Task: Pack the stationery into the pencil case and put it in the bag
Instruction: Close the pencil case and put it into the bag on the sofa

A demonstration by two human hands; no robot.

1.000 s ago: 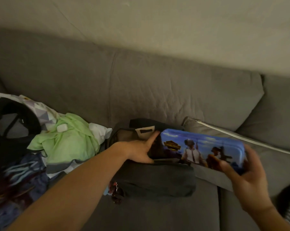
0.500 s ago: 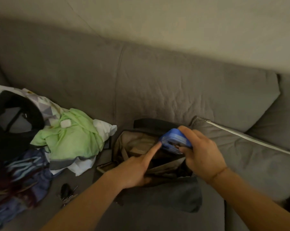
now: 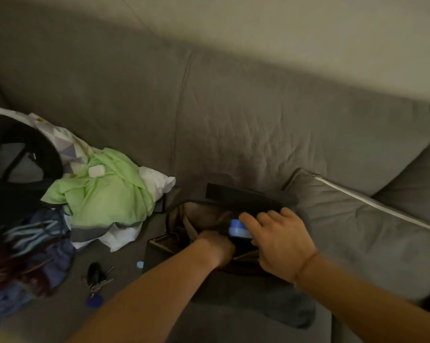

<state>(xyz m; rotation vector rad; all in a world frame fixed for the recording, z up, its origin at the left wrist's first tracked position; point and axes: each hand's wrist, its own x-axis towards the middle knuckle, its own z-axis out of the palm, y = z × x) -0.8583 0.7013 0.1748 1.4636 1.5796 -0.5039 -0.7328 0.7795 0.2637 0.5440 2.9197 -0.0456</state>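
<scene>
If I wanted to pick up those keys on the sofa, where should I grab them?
Probably by the black fob, the chunkiest part of the bunch of keys. It lies flat on the sofa seat with open cushion around it, so come straight down from above and pinch its two long sides. The thin keys and blue tag should dangle after it.

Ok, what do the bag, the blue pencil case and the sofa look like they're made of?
The bag looks like soft dark woven fabric with a tan cloth lining; it sags and folds. The blue pencil case seems rigid, probably tin or hard plastic, with a smooth edge that keeps its shape. The sofa looks like matte grey upholstery, creased and napped.
</scene>
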